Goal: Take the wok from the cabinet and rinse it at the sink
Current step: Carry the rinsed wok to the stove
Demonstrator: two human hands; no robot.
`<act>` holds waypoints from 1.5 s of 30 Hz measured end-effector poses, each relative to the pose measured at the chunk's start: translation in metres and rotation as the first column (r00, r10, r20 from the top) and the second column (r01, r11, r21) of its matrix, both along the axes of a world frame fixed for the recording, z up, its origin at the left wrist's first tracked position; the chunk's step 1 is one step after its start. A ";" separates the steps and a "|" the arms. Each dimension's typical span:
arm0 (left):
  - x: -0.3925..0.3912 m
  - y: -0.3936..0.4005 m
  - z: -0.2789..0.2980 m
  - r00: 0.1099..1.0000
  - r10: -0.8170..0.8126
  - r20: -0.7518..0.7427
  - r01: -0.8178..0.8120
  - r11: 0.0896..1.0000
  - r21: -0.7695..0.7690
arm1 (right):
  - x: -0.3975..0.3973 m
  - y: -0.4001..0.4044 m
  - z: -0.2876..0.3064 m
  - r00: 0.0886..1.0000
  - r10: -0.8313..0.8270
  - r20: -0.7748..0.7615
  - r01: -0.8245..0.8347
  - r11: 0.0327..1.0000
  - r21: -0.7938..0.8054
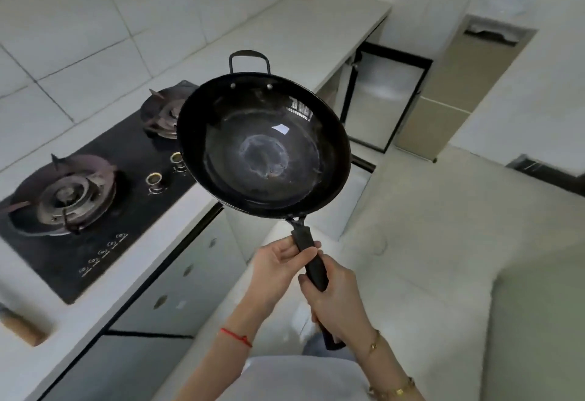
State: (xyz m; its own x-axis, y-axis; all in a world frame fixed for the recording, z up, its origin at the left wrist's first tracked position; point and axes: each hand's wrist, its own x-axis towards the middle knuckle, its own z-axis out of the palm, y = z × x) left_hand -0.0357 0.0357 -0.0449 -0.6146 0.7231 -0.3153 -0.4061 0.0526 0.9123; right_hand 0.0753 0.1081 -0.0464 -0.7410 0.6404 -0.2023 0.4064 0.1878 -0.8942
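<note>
Wok [264,147] | held in air beside counter [285,30], near stove [95,185] | right hand [335,302] wrapped around long handle, left hand [275,266] pinching handle nearer bowl | likely heavy, rigid; support loop handle if tilting.

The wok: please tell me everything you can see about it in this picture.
The wok is round, black and looks like metal, with a worn grey patch at its bottom and nothing in it. A long dark handle points toward the person; a small loop handle, fixed by two rivets, sits on the far rim. It is held in the air, tilted, beside the stove. The left hand and right hand both grip the long handle.
</note>
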 end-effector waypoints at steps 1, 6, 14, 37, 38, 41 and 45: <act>0.005 0.022 0.001 1.000 -0.016 0.006 0.016 1.000 0.005 | 0.006 0.019 0.002 1.000 -0.017 0.000 0.017 1.000 0.014; 0.030 0.122 0.006 0.993 -0.120 -0.003 0.120 0.993 0.006 | 0.036 0.108 0.015 0.995 -0.100 -0.008 0.100 0.995 0.012; 0.041 0.255 0.003 0.977 -0.215 0.002 0.215 0.977 0.009 | 0.052 0.227 0.015 0.977 -0.214 0.001 0.214 0.976 0.030; -0.077 0.604 -0.012 0.999 0.046 -0.002 -0.046 0.999 -0.007 | -0.083 0.605 -0.002 0.998 0.050 0.024 -0.051 0.997 0.062; -0.085 0.613 -0.013 0.997 0.079 -0.003 -0.079 0.997 -0.007 | -0.092 0.618 -0.001 0.996 0.082 0.022 -0.083 0.995 0.055; -0.105 0.642 -0.015 0.986 0.166 0.001 -0.166 0.986 -0.009 | -0.121 0.655 0.000 0.984 0.176 0.026 -0.177 0.983 0.046; -0.129 0.683 -0.018 0.947 0.320 0.002 -0.320 0.947 0.005 | -0.159 0.705 0.000 0.951 0.310 -0.017 -0.309 0.951 0.022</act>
State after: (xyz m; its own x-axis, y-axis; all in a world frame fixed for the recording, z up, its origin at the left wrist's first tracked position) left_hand -0.1642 0.7185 -0.0630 -0.8134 0.4901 -0.3132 -0.4022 -0.0850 0.9116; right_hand -0.0836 0.8134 -0.0465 -0.9072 0.3825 -0.1752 0.3075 0.3184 -0.8967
